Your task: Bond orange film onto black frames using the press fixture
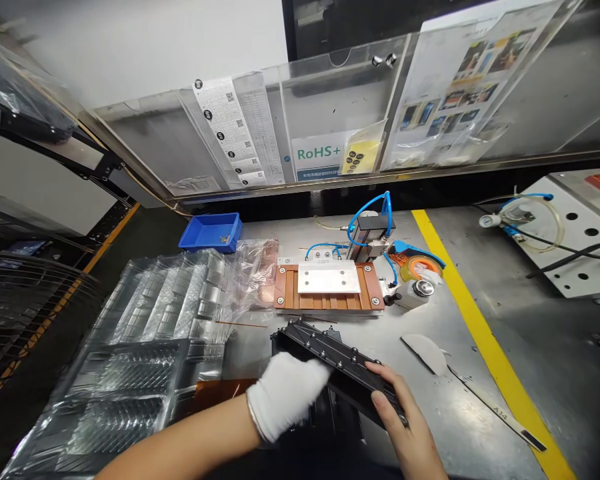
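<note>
Bright overhead light, warped blurry edges

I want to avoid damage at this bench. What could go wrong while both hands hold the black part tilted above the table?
1. The black finned part is tilted and held at its edges by the gloved left hand and bare right hand; it might slip.
2. If it drops, it may strike the copper fixture just beyond.
3. The plastic trays lie close to the left arm and could be pushed.
</note>
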Tool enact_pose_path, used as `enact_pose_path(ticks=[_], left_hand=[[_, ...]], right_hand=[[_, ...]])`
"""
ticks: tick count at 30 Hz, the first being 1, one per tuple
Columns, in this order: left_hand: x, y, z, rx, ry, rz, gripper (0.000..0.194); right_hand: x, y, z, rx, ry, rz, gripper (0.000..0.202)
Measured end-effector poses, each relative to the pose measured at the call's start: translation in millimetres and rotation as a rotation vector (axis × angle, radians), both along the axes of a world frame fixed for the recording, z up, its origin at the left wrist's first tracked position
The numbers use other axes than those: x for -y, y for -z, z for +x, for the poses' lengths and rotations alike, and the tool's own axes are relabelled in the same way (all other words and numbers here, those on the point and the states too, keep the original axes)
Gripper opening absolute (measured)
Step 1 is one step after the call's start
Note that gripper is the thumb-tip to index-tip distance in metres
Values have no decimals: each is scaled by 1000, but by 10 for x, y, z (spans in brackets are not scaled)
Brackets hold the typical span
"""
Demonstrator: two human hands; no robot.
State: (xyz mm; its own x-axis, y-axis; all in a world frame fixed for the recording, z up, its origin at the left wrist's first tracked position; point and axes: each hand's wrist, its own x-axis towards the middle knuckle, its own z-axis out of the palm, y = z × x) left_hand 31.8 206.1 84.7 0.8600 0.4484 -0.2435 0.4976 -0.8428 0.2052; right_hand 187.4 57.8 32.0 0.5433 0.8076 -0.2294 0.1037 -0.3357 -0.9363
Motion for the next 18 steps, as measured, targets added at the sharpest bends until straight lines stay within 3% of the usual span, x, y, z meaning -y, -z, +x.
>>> enact_pose_path(ticks=[3, 5, 10, 15, 18], left_hand=[[-266, -7, -194, -170, -26, 83, 44], [-318, -12, -263, -179, -45, 106, 41], [-202, 4, -233, -96, -38, 75, 27], [-135, 147, -98, 21, -100, -31, 41], [36, 248, 43, 114, -151, -113, 37]], right_hand=[[38, -37, 28, 5, 27, -36, 44], [32, -70, 18, 4, 11, -46, 44], [-1, -123, -50, -56, 4, -84, 48], [7, -114, -147, -85, -2, -69, 48], [-28, -94, -224, -116, 12, -24, 45]])
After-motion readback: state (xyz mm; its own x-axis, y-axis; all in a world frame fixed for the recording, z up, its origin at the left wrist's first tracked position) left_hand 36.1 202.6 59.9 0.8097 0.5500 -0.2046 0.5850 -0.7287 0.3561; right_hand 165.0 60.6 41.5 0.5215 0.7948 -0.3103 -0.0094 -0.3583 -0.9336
